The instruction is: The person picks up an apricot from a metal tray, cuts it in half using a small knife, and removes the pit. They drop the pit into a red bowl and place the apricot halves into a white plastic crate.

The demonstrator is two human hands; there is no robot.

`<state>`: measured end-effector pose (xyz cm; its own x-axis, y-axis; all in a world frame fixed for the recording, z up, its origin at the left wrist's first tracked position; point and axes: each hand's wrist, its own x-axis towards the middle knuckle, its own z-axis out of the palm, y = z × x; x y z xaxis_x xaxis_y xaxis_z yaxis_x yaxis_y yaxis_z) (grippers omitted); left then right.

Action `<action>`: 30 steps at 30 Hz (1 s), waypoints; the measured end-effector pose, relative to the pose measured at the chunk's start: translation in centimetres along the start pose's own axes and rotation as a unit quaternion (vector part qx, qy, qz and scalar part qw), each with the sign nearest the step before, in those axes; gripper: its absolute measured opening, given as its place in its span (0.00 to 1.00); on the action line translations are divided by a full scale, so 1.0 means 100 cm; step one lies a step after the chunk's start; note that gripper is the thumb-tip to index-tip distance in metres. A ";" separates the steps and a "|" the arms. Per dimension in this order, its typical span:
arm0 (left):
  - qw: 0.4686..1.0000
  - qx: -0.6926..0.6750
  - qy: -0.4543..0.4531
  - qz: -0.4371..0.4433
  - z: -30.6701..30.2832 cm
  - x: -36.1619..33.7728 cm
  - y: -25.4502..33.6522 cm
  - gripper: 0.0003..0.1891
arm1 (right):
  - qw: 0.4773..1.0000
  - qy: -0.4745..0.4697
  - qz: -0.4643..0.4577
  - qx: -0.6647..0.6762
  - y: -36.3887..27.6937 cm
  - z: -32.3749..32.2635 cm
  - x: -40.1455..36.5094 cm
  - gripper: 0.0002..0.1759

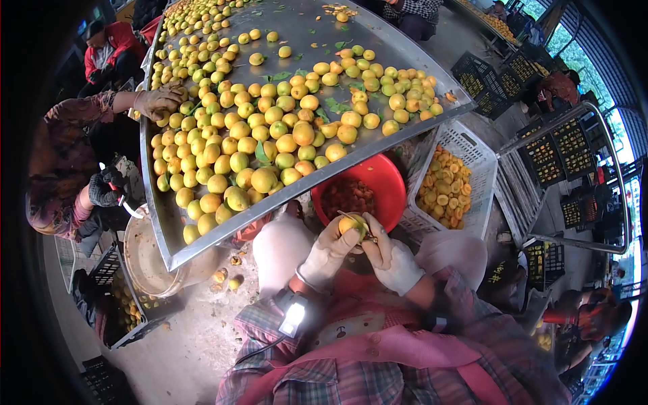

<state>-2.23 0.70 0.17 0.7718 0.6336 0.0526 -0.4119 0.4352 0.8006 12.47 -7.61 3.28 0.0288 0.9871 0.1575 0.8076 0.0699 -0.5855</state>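
Observation:
In front of my body, above my lap, both gloved hands come together around a yellow apricot [351,223]. My left hand [329,251] is closed on its left side, with the thumb and fingers bent around it. My right hand [393,262] presses against the fruit from the right, fingers closed; whether a small tool is also in it I cannot make out. Just beyond my hands stands a red basin [385,177] with reddish-brown pits or pieces in it. Right of the basin, a white plastic crate [480,162] holds opened apricot halves [444,185].
A metal table [405,135] heaped with apricots [270,121] slants ahead, its edge close to my hands. At left, a co-worker's gloved hand [162,100] reaches over the fruit. A white bucket [150,260] stands below. Black crates [540,152] and a metal-railed cart [617,189] stand right.

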 end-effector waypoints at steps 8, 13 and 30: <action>0.989 0.058 0.135 0.004 0.012 -0.005 0.011 0.23 | 1.000 0.028 -0.004 0.007 -0.002 0.008 0.006 0.32; 0.999 -0.040 0.018 0.009 0.018 0.002 0.024 0.22 | 1.000 0.004 -0.012 -0.013 -0.002 -0.001 0.010 0.32; 0.993 0.084 0.019 -0.079 -0.007 -0.002 -0.004 0.23 | 0.997 -0.062 -0.003 -0.037 0.020 0.005 -0.007 0.27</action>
<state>-2.59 0.84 -0.55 0.8005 0.5909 -0.1003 -0.1992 0.4201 0.8853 13.74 -8.07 1.60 -0.0455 0.9973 0.0578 0.8491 0.0691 -0.5237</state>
